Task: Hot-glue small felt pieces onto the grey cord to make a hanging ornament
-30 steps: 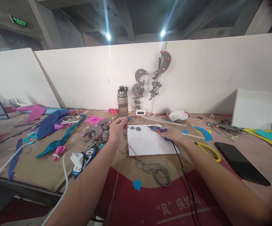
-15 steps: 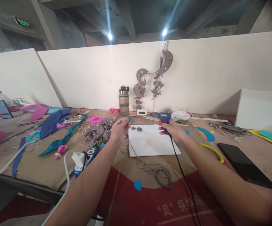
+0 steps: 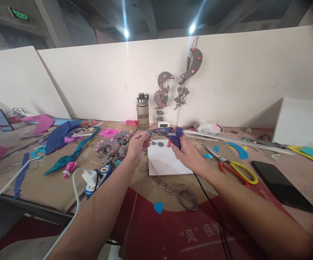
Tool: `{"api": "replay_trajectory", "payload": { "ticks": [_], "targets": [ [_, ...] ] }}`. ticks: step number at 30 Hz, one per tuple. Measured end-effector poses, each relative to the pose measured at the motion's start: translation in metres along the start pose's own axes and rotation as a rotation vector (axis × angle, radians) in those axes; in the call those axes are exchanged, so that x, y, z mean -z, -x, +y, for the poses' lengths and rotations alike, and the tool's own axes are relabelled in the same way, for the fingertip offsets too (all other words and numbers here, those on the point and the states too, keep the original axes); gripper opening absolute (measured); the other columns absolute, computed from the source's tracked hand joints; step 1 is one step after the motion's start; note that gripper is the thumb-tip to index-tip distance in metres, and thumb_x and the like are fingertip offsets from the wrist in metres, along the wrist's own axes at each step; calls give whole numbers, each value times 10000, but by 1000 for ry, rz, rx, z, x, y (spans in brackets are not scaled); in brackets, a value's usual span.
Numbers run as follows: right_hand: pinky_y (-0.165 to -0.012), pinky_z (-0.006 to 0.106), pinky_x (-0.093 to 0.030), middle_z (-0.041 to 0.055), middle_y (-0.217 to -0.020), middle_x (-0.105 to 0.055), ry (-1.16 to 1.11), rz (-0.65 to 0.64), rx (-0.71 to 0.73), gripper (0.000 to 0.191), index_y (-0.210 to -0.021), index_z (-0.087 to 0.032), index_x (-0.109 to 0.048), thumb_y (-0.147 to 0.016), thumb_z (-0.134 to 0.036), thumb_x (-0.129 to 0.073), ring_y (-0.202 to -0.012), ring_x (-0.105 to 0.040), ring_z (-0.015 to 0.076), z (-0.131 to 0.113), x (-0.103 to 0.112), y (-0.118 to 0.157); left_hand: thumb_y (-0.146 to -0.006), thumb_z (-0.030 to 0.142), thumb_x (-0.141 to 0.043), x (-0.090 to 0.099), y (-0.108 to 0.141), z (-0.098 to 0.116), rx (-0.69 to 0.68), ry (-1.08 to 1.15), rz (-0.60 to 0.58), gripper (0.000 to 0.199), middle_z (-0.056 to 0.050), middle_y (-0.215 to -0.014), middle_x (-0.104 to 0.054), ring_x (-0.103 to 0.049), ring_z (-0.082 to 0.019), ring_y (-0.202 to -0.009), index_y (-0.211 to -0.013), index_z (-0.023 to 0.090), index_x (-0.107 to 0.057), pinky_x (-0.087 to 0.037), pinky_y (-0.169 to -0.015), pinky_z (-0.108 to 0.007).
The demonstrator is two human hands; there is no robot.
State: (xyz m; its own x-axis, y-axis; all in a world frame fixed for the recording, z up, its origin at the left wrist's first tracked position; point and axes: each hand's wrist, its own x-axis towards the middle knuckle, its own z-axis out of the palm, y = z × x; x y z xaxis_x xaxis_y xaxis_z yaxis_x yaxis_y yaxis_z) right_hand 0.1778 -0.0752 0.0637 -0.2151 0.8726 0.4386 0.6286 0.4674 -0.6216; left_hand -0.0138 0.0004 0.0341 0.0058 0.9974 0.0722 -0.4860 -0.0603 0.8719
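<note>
My right hand [image 3: 185,151] grips a blue hot glue gun [image 3: 174,134], its nozzle pointing left at my left hand. In a pinch, my left hand [image 3: 138,145] holds a small blue piece [image 3: 150,133], whose shape is mostly hidden by the fingers. The nozzle is close to this piece; whether they touch I cannot tell. Below the hands lies a white board [image 3: 167,162] with small grey flower shapes [image 3: 157,143] near its back edge. A grey cord [image 3: 187,198] is coiled in front of it, and a blue heart cutout [image 3: 158,207] lies nearer me.
Scissors [image 3: 233,168] and a black phone [image 3: 283,186] lie on the right. A power strip [image 3: 102,180] sits by my left forearm. A water bottle [image 3: 142,111] stands at the back, near grey moon hangings [image 3: 192,65] on the white partition [image 3: 96,83]. The gun's black cable [image 3: 213,206] trails toward me.
My right hand has brought the glue gun left, up to the blue piece in my left hand. The scissors now show fully beside my right forearm. The view has tilted slightly down.
</note>
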Motion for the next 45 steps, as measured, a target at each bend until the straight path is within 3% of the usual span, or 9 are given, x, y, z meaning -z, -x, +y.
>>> {"api": "replay_trajectory", "payload": {
  "ticks": [5,16,28,38,45],
  "targets": [
    [-666,306,-419,89,-889,-648,144,19,-3,219,-1039,-166,-460,-894,-323,-412,-782,-594,211,3,-5,-1,-542,294,-809,-1,2,2,17,-23,19,301,-7,-661,-611,-580,-85,-587,-720,136,-624,-414,-470,-177],
    [-695,341,-435,116,-921,-638,249,39,29,248,-1086,-159,-454,-907,-320,-395,-808,-591,241,4,-10,1,-524,305,-812,-7,7,3,-32,-127,48,307,6,-625,-575,-599,-113,-616,-698,135,-624,-400,-484,-192],
    [-694,338,-437,136,-954,-635,301,44,34,322,-1174,-134,-451,-906,-298,-382,-831,-587,255,6,-8,0,-540,290,-790,-6,6,4,-91,-126,109,272,-12,-669,-611,-584,-100,-616,-727,135,-668,-383,-498,-194],
    [-678,342,-445,120,-902,-638,291,45,53,248,-1090,-154,-473,-890,-280,-399,-801,-591,251,3,-12,1,-532,299,-799,-10,9,2,-49,-140,69,274,8,-591,-552,-565,-101,-585,-645,136,-610,-376,-479,-193],
    [-721,347,-452,133,-970,-640,323,49,43,288,-1143,-154,-460,-897,-287,-392,-862,-601,257,4,-10,1,-538,307,-797,-8,7,3,-84,-136,70,268,3,-605,-562,-545,-87,-568,-664,132,-637,-362,-467,-190]
  ]
}}
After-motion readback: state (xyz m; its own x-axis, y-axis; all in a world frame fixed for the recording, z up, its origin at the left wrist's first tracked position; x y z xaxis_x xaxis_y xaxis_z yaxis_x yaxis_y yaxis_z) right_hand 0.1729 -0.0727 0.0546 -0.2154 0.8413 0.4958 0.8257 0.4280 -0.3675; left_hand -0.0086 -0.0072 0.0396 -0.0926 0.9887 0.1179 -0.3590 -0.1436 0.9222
